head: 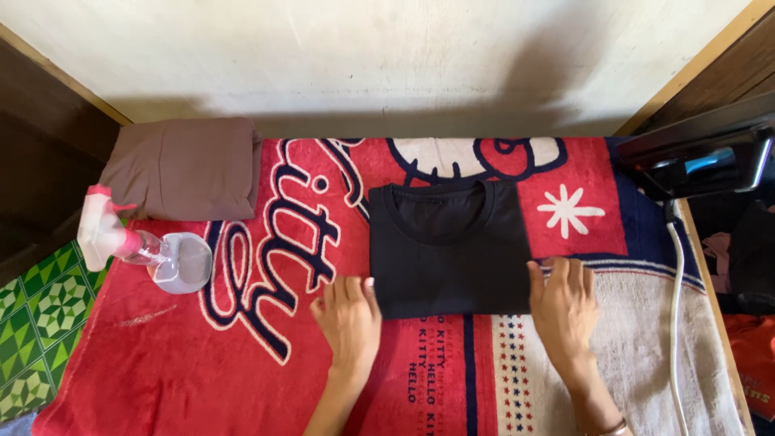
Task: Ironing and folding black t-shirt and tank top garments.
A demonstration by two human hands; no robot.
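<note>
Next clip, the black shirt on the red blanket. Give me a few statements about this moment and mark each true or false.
1. Both hands rest at the lower corners of the folded black shirt. True: the left hand is at its lower left corner, the right hand at its lower right.
2. The spray bottle stands upright. False: it lies on its side on the blanket.
3. A folded brown cloth lies at the blanket's far left corner. True.
4. The iron sits on the shirt. False: it is off at the right edge, apart from the shirt.
5. The shirt's neckline points toward the person. False: it points toward the wall.
</note>
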